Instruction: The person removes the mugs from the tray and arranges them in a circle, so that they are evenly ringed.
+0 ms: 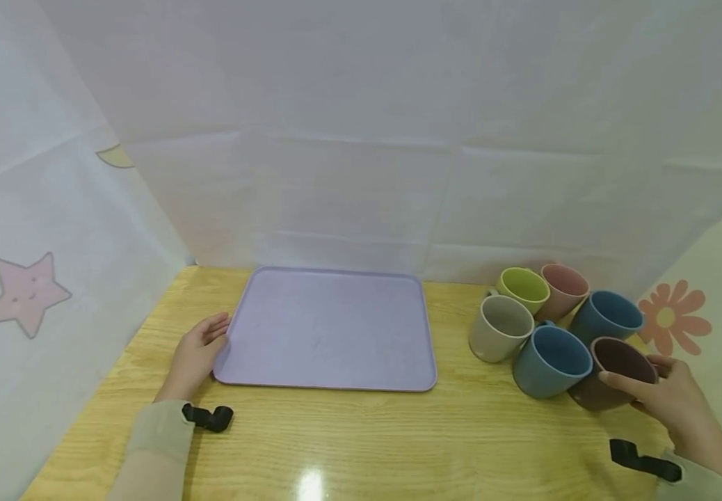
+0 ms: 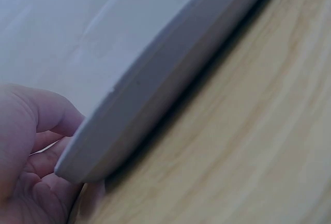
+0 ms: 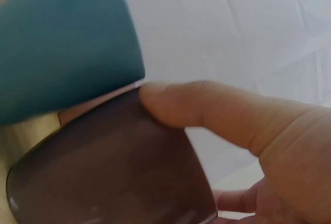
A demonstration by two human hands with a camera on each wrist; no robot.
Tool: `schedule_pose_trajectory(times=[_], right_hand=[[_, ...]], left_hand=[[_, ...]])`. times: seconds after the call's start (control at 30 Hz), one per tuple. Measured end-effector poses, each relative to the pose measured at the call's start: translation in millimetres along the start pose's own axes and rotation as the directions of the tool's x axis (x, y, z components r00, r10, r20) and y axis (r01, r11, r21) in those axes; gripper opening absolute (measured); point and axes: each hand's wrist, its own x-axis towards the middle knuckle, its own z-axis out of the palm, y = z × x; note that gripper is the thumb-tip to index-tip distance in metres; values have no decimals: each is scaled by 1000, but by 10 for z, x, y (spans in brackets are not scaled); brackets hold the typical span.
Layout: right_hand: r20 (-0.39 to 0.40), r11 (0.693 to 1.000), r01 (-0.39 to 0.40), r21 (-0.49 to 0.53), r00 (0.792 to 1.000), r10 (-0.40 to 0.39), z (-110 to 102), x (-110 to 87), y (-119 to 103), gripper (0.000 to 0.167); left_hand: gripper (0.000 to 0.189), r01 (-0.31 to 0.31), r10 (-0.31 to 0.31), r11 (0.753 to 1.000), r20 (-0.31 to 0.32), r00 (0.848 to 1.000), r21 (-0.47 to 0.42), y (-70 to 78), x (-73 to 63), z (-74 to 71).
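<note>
My left hand is at the left edge of a flat lilac tray on the table. In the left wrist view, its thumb meets the rim of the tray and a fingertip shows under the corner. My right hand grips a dark brown mug at the right. The right wrist view shows the thumb lying over the rim of the brown mug, with other fingers at its far side, partly hidden. Against the brown mug stands a blue mug.
Beside these are a darker blue mug, a cream mug, a yellow-green mug and a pink mug, grouped closely. A white sheet hangs behind the wooden table, with printed sheets at both sides.
</note>
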Motion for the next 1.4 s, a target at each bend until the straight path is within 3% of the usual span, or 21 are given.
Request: schedule_pose_trajectory(times=[0.37, 0.57, 0.63, 0.73, 0.8, 0.93, 0.97, 1.03, 1.2, 1.27, 1.33, 1.4], right_hand=[[-10, 998, 55, -24, 998, -55, 11, 53, 101, 110], [-83, 988, 48, -149, 995, -61, 45, -8, 80, 114], [-151, 973, 110, -203, 978, -143, 77, -60, 35, 110], [-243, 934, 226, -275, 924, -295, 119, -141, -103, 96], [-269, 916, 260, -305, 899, -345, 145, -188, -236, 88], [-246, 895, 317, -314, 883, -399, 223, -255, -489, 83], [-243, 885, 346, -311, 872, -426, 264, -266, -541, 81], [-253, 843, 429, -325, 819, -515, 369, -277, -628, 72], [-272, 684, 640, -351, 629, -728, 748, -239, -786, 53], [-246, 620, 701, -353, 570, -784, 901, -199, -834, 54], [-201, 573, 740, -352, 538, -818, 1040, -155, -889, 55], [-157, 544, 763, -349, 525, -837, 1172, -109, -962, 58]], left_hand=[[50, -35, 35, 999, -17, 999, 9, -61, 23, -13], [50, -25, 25, 1000, -11, 1000, -2, -39, 13, -4], [50, -22, 22, 1000, -5, 1000, -10, -25, 6, 1], [50, -22, 22, 1000, -3, 1000, -13, -14, -2, 13], [50, -22, 22, 1000, -4, 1000, -12, -9, -9, 24], [50, -23, 23, 1000, -7, 1000, -12, -15, 0, 46], [50, -23, 23, 1000, -6, 1000, -12, -18, 5, 48], [50, -20, 20, 1000, 0, 1000, -18, -27, 20, 45], [51, -6, 5, 1000, 35, 999, 10, -11, 11, -20], [51, -13, 11, 999, 54, 998, 39, 36, 0, -51], [51, -36, 31, 996, 69, 997, 78, 106, -8, -83], [51, -74, 65, 990, 76, 995, 123, 202, -3, -109]])
